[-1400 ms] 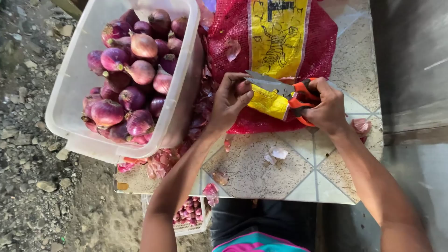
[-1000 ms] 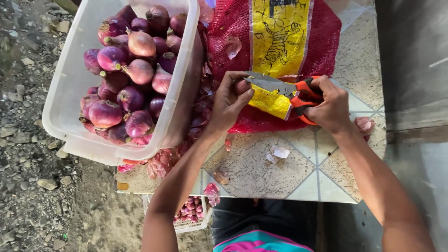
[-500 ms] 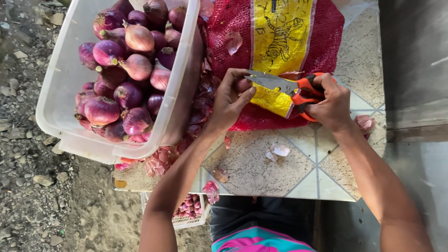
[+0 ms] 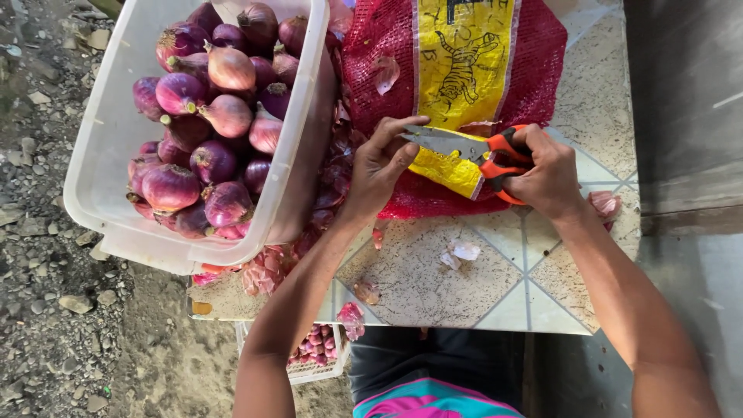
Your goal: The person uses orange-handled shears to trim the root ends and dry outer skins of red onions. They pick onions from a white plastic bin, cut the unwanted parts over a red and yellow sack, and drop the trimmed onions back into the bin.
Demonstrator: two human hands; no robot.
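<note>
Tiled and speckled, the low table (image 4: 433,286) fills the middle of the frame, with stony ground along the left edge. At centre, the right hand (image 4: 549,178) is closed around the orange handles of a pair of scissors (image 4: 464,147), blades pointing left and only narrowly parted. The left hand (image 4: 383,166) curls its fingers around something small at the blade tips; what it pinches is hidden, though an onion seems likely. Both hands rest over a red mesh sack (image 4: 457,93) with a yellow label, lying at upper centre. Judging by the scene, the trimming is well along: a clear plastic tub (image 4: 101,186) in the upper left holds a heap of red onions (image 4: 209,116), and loose skins (image 4: 464,251) litter the tiles below the hands. How many remain in the sack cannot be told.
</note>
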